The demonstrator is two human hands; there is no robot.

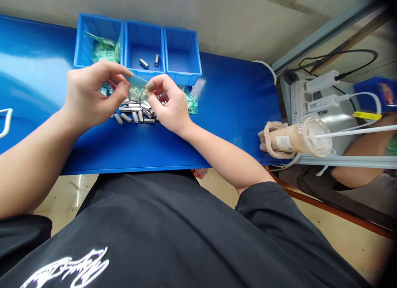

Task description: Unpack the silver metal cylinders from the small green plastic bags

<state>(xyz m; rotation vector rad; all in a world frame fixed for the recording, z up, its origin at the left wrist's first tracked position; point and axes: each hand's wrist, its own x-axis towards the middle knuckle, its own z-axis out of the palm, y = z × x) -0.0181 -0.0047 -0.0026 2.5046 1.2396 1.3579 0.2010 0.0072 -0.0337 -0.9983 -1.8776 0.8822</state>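
Left hand (89, 94): fingers pinch the bag's left edge.
Right hand (169, 102): fingers pinch its right edge.
Bag (137, 89): clear, small — held just above the pins.
Pins (135, 113): metal, heaped on the counter (232, 106) — before three bins (182, 52).

The blue table (235, 110) lies bare to the right of the hands as far as the drink cup (297, 139) lying at its right edge, and bare again on the far left. Straight ahead, three blue bins (182, 75) stand in a row along the far edge, blocking that way. A heap of metal pins (135, 114) and green bags (192, 103) crowd the middle.
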